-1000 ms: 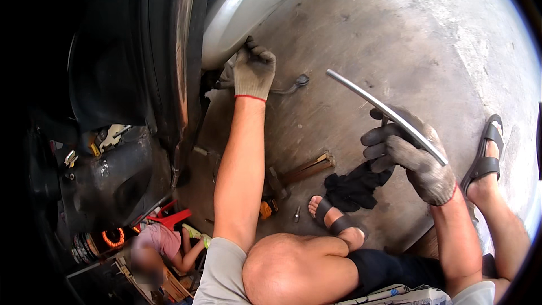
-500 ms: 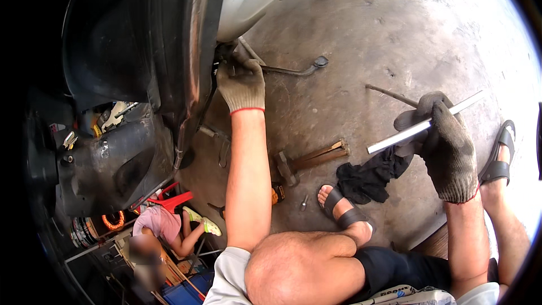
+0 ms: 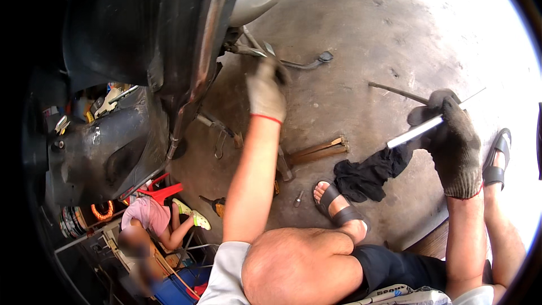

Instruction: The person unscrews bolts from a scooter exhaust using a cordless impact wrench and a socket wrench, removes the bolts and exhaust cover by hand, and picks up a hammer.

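Observation:
My left hand point(image 3: 267, 89), in a pale glove with a red cuff edge, is beside the vehicle's dark lower edge point(image 3: 197, 87). Motion smears its fingers, so any grip is unclear. Just beyond them, a bent dark bar point(image 3: 305, 66) with a knobbed end sticks out over the floor, near shiny metal parts point(image 3: 257, 51). On the right, my right hand point(image 3: 451, 141), in a dirty dark glove, is closed around a straight silver metal bar point(image 3: 415, 131). A thin dark rod point(image 3: 398, 91) also runs into that fist and seems held with it.
A hammer point(image 3: 316, 152) and a black cloth point(image 3: 372, 174) lie on the concrete floor near my sandalled foot point(image 3: 339, 206). A small metal socket point(image 3: 298, 198) and a yellow-black power tool point(image 3: 219, 206) lie nearby. At lower left, another person point(image 3: 148, 217) sits by a red chair point(image 3: 161, 191).
My left hand has drawn back from the part at the vehicle's edge, exposing metal there. My right hand has moved slightly right, still holding the silver bar. The view has shifted a little.

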`<state>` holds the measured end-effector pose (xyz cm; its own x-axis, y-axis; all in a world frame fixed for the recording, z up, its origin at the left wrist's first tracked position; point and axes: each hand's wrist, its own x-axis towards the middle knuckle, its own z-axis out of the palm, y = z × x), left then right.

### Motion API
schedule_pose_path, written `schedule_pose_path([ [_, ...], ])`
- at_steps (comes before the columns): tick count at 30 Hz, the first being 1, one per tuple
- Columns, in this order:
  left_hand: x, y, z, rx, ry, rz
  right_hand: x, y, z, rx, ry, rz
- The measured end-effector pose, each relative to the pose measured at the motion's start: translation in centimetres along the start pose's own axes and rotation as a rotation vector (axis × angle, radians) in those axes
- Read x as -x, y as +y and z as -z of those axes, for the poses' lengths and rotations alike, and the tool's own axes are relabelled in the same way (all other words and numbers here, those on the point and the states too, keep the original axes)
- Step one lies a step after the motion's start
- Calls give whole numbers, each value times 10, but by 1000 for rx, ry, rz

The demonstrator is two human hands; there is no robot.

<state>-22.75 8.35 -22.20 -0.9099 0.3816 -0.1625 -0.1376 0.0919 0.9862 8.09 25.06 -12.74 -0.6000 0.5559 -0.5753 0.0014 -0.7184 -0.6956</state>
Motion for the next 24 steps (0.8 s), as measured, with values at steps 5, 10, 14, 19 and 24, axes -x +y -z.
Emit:
schedule_pose_path([
  [5,32,-92,120,-1140,295,100,2,-9,-11,18,-49,-38],
  [10,28,-120,151,-1473,447,195,5,-21,6,345,-69,-83],
  [14,23,-127,147,-1420,382,282,6,-10,10,821,46,15],
  [19,32,-119,156,-1301,417,353,2,-14,24,420,152,203],
  [24,67,-77,84,-1095,207,117,-2,-19,44,-426,-121,-86],
])
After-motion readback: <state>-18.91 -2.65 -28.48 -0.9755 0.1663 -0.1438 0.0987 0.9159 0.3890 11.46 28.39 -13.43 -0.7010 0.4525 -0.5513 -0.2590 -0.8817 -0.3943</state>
